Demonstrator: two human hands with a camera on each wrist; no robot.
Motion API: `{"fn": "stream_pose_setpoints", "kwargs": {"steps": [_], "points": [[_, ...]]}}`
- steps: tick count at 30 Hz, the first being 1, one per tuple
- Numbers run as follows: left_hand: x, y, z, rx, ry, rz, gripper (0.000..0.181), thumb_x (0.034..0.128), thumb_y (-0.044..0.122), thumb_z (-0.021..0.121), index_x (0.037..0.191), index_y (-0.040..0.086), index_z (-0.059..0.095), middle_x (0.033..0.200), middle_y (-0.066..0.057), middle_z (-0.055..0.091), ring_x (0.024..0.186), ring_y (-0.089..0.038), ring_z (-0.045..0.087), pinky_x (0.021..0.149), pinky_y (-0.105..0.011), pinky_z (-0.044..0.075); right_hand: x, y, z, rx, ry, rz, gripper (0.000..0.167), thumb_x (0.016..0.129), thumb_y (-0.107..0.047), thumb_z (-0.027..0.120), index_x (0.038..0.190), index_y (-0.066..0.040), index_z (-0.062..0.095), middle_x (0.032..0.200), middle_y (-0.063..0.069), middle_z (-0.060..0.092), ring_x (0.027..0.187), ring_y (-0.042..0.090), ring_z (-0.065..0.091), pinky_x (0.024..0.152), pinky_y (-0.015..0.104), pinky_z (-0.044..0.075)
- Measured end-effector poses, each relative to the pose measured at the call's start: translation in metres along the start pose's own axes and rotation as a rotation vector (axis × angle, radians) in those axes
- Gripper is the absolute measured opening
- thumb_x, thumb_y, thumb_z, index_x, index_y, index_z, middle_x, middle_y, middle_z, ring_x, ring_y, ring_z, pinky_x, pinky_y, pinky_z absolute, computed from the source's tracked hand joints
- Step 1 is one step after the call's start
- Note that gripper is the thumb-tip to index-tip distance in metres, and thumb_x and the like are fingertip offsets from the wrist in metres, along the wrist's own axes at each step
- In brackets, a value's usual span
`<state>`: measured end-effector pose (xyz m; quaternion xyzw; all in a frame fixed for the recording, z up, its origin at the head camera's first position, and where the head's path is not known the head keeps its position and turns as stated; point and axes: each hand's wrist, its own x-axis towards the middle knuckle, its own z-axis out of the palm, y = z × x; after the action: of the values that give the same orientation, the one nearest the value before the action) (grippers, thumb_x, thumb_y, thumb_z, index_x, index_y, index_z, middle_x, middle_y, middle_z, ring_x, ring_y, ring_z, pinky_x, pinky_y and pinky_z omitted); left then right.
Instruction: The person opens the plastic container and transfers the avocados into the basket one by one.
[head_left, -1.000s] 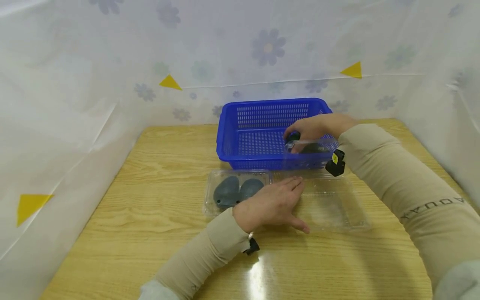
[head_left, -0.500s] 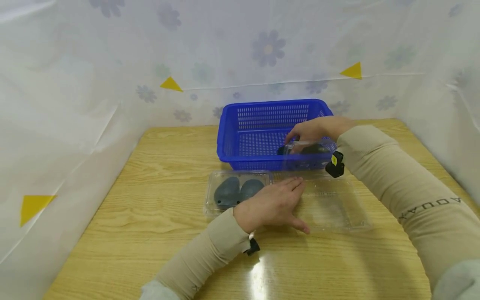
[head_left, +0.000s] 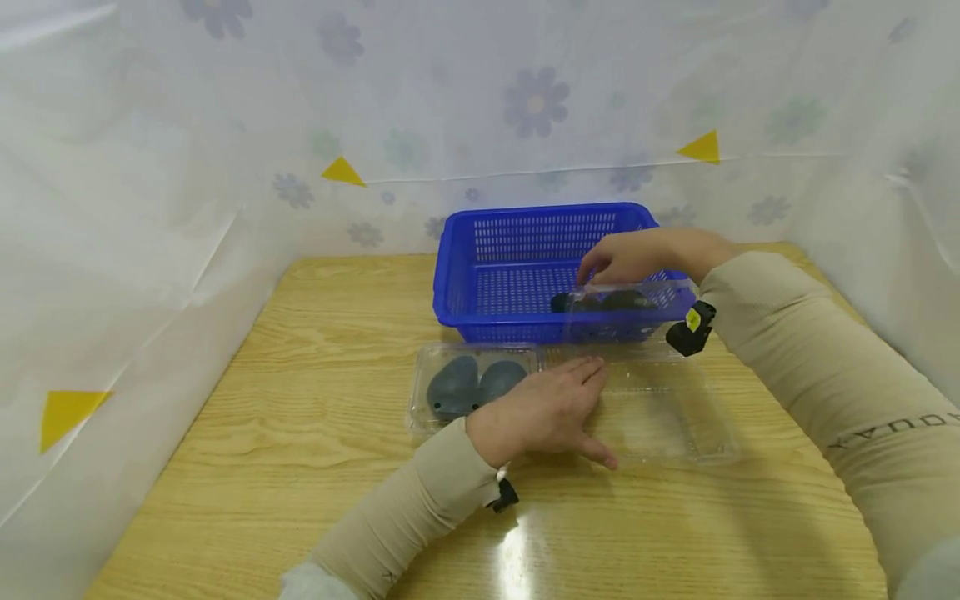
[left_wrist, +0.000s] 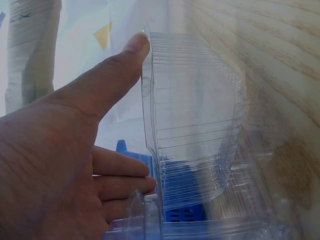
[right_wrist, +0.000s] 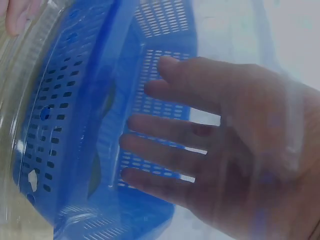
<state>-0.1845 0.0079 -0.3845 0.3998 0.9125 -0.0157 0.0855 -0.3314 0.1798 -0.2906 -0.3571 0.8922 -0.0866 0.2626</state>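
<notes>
My left hand (head_left: 547, 410) lies with fairly straight fingers on the near rim of an open clear plastic box (head_left: 663, 417); in the left wrist view its thumb touches the rim of the clear box (left_wrist: 195, 100). My right hand (head_left: 626, 257) is over the right part of the blue basket (head_left: 450, 283), holding nothing. The right wrist view shows the fingers of my right hand (right_wrist: 215, 135) spread, seen through the clear raised lid. Dark green fruits (head_left: 626, 300) lie in the basket behind that lid.
Left of the open box sits a closed clear box (head_left: 420, 375) with two dark fruits (head_left: 453, 385) visible inside. A patterned white sheet (head_left: 465, 100) with yellow triangles (head_left: 343, 172) stands behind and beside the wooden table (head_left: 315, 350).
My right hand has let go of a dark fruit, now low in the basket, and has risen slightly and shifted right. My left hand has stayed in place.
</notes>
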Motion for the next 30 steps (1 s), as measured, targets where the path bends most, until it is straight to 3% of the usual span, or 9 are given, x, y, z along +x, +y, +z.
{"fn": "stream_pose_setpoints", "kwargs": {"steps": [7,14,23,26,30], "points": [[0.000,-0.002,0.001,-0.006,0.006,0.001,0.113,0.0751,0.080,0.061,0.155,0.005,0.031,0.162,-0.008,0.030,0.151,-0.019,0.027,0.123,-0.029,0.026,-0.023,-0.005,-0.004,0.050,0.143,-0.004,0.034,0.102,-0.024,0.054,0.130,-0.006,0.062,0.126,0.011,0.067,0.115,0.027,0.063,0.096,0.048,0.053],[0.003,-0.005,0.003,-0.016,0.011,-0.010,0.114,0.0753,0.080,0.061,0.155,0.005,0.030,0.162,-0.008,0.030,0.151,-0.020,0.027,0.123,-0.030,0.027,-0.048,-0.017,-0.007,0.088,0.257,-0.046,0.035,0.102,-0.026,0.056,0.132,-0.007,0.061,0.130,0.011,0.063,0.122,0.031,0.059,0.102,0.051,0.049],[0.005,-0.008,0.004,-0.026,-0.002,-0.008,0.113,0.0769,0.079,0.060,0.156,0.005,0.028,0.163,-0.009,0.028,0.152,-0.020,0.026,0.123,-0.030,0.027,-0.079,-0.019,0.007,0.140,0.446,-0.067,0.032,0.099,-0.024,0.062,0.130,-0.014,0.062,0.128,0.004,0.064,0.120,0.025,0.060,0.100,0.050,0.051],[0.004,-0.009,0.004,-0.044,-0.002,-0.003,0.112,0.0776,0.078,0.061,0.156,0.005,0.028,0.163,-0.009,0.027,0.151,-0.021,0.026,0.123,-0.030,0.027,-0.091,-0.022,0.015,0.158,0.494,-0.058,0.030,0.099,-0.024,0.063,0.128,-0.019,0.062,0.126,-0.002,0.065,0.117,0.018,0.061,0.098,0.041,0.053],[0.003,-0.010,0.003,-0.057,-0.002,-0.006,0.113,0.0772,0.078,0.061,0.156,0.005,0.027,0.164,-0.009,0.027,0.152,-0.021,0.026,0.123,-0.031,0.026,-0.107,-0.027,0.027,0.147,0.568,-0.060,0.028,0.097,-0.022,0.065,0.125,-0.024,0.063,0.126,-0.007,0.064,0.115,0.013,0.063,0.092,0.020,0.051]]}}
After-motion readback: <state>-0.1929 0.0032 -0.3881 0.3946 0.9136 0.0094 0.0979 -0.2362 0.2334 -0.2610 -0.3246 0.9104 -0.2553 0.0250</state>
